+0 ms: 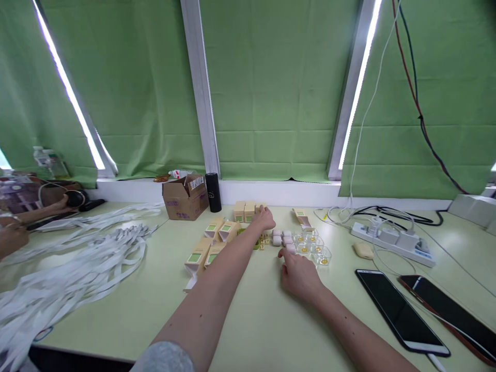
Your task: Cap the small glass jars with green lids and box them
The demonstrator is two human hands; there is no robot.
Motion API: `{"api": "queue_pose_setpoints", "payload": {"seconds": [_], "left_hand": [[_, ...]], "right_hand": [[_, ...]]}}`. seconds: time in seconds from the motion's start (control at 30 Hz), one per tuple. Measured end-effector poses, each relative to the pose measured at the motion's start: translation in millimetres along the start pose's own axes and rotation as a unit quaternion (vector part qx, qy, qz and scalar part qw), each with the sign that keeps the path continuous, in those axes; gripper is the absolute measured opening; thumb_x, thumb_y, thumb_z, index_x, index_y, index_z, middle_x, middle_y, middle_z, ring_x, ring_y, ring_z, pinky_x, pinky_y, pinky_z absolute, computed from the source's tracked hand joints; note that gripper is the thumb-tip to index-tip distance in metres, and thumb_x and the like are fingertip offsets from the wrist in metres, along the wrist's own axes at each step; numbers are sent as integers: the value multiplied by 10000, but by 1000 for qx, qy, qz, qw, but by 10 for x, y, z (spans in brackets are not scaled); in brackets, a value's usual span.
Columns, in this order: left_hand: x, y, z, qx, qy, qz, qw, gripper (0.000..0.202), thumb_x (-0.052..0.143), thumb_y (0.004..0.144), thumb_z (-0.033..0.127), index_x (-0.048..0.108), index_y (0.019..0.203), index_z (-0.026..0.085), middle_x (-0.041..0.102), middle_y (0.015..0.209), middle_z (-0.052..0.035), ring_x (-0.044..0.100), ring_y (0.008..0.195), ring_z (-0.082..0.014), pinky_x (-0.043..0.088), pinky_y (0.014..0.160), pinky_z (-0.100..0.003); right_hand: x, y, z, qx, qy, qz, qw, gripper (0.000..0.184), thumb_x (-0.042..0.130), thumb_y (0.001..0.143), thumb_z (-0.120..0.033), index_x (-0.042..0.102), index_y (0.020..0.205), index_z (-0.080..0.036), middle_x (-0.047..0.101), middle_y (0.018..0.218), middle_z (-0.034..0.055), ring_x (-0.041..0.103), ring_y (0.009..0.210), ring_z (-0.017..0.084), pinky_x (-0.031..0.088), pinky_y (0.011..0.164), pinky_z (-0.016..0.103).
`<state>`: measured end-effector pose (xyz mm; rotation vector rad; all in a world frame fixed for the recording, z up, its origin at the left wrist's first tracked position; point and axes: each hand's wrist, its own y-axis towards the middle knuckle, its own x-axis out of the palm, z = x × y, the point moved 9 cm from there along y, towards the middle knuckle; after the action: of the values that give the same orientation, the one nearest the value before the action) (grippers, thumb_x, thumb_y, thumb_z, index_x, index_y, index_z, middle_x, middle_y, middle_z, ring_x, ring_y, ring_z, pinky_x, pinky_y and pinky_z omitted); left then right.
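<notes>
My left hand (264, 218) reaches far across the pale green table and rests, fingers curled, on a small beige box with a green label in the back row of upright boxes (245, 211). My right hand (297, 274) lies nearer me, its fingertips pinching a small pinkish-white case (290, 248) at the near end of a short cluster of like cases (282, 237). Just right of them stand several clear little trays with yellow pieces (314, 246). More beige boxes (209, 249) lie open on their sides left of my left forearm.
A brown cardboard carton (185, 197) and a black cylinder (213, 192) stand at the back. A heap of white straps (70, 258) covers the left. A power strip (391, 238) and two dark phones (403, 311) lie right. Another person's hand (11, 236) shows at far left.
</notes>
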<state>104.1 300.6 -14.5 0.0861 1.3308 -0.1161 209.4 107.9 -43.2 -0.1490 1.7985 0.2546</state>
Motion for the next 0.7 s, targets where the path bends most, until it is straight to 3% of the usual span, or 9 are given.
{"api": "queue_pose_setpoints", "payload": {"seconds": [0.1,0.2,0.47,0.63,0.7], "left_hand": [[43,75,-23,-9,-14,-12,1000,832,635,887,292,269,1612,112,51,1737,-276,534,1392,-416,510,1050,-484],[73,139,-44,-18,-27,-17,999,985,641,815,294,148,1647,106,-37,1743,-267,529,1407,-427,504,1046,-485],[75,162,-38,-40,-49,-18,998,1038,643,810,330,92,1659,95,-91,1738,-262,494,1444,-449,496,1052,-495],[-49,-5,44,-25,-69,24,997,885,579,907,340,149,1647,114,-62,1749,-243,471,1476,-407,480,1088,-461],[-154,-141,69,-3,-78,59,995,781,515,958,353,198,1641,145,28,1763,-205,448,1499,-375,464,1114,-452]], "right_hand": [[11,5,2,-4,-5,2,1000,415,562,900,-132,571,1308,-205,755,1058,120,722,946,295,330,655,305],[32,12,0,-6,-11,-1,1000,413,571,902,-141,567,1309,-210,753,1038,121,724,929,298,337,656,307],[-5,6,-23,-9,-4,3,1000,416,570,896,-132,571,1306,-209,758,1031,123,729,935,305,360,664,311],[-3,4,-22,-10,-5,-1,1000,423,566,894,-137,576,1311,-211,757,1067,131,728,951,316,375,667,319],[-3,4,-24,-11,-6,0,1000,425,560,894,-134,578,1312,-207,759,1067,131,730,949,316,378,665,319]]}}
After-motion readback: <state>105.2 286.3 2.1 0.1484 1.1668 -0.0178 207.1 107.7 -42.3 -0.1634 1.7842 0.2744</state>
